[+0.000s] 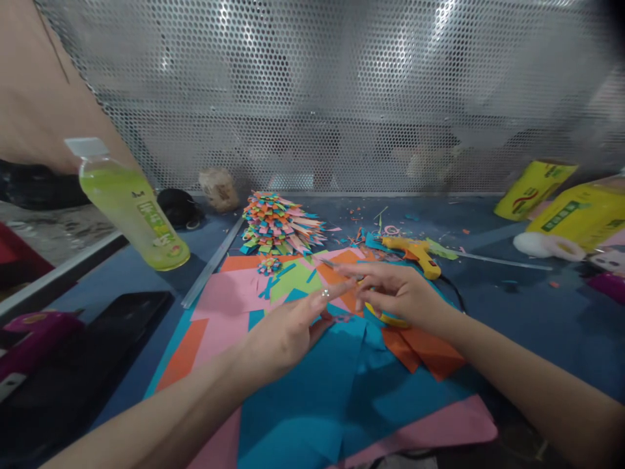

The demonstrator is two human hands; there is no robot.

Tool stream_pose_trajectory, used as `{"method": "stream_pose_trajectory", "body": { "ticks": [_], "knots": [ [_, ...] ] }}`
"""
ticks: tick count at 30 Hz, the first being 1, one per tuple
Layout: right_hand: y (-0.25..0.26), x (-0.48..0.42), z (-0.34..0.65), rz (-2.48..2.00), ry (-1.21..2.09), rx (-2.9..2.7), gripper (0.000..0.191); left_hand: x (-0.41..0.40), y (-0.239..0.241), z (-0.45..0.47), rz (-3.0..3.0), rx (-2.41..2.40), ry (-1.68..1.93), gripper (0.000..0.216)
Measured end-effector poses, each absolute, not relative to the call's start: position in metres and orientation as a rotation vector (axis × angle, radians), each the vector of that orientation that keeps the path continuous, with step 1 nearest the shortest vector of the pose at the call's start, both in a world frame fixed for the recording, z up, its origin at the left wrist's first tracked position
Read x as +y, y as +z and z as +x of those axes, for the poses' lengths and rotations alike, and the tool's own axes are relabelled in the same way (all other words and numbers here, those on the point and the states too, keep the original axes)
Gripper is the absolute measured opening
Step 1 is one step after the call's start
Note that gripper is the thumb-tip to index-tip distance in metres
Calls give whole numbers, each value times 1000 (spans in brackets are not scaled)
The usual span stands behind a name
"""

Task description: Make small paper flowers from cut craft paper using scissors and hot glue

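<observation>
- Head view: our left hand (293, 326) lies open, fingers stretched, over the coloured paper sheets (312, 391); our right hand (400, 293) arches over a yellow object (388, 319), grip unclear.
- Seemingly done: the strip cluster (279, 225) behind; whole sheets remain uncut.

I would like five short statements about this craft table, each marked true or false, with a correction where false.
1. The clear plastic bottle of green drink stands left of the coloured paper sheets. True.
2. The left hand holds the yellow glue gun. False: it lies on the blue table, beyond the right hand.
3. The left hand wears a ring. True.
4. The back wall is solid wood. False: it is perforated metal.
5. The heap of multi-coloured paper strips lies beyond both hands. True.
</observation>
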State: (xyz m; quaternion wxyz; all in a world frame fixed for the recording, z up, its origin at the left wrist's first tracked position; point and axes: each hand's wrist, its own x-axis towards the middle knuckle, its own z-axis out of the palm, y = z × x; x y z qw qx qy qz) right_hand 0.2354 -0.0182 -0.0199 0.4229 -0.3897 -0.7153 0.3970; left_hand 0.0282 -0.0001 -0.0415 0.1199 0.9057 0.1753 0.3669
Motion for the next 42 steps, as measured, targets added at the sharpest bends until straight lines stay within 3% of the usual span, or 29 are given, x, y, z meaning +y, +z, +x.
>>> {"method": "stream_pose_trajectory", "body": {
  "ticks": [3,7,10,17,27,30,34,36,38,42],
  "knots": [
    [-21,-19,234,-1042,898,-1813,22,-5,-38,28,2669,485,1014,70],
    [-20,-19,232,-1087,860,-1726,9,-7,-34,28,2691,584,859,54],
    [-17,-20,234,-1096,809,-1777,10,-5,-35,27,2706,609,860,55],
    [-11,-18,243,-931,1019,-1499,10,4,-48,24,2715,455,1140,93],
    [-15,-6,244,-853,1331,-1103,17,4,-50,25,2652,532,1193,84],
    [-14,-10,245,-880,1165,-1274,17,5,-52,25,2547,467,1355,94],
    [-15,-19,245,-1044,610,-1957,34,3,-47,29,2534,449,1503,97],
    [-15,-22,244,-1072,503,-2290,27,4,-43,30,2530,408,1561,98],
    [-16,-25,243,-1046,653,-2493,17,6,-41,30,2523,394,1567,98],
    [-13,-28,246,-666,1223,-2354,21,13,-44,27,2495,454,1527,97]
  ]
}}
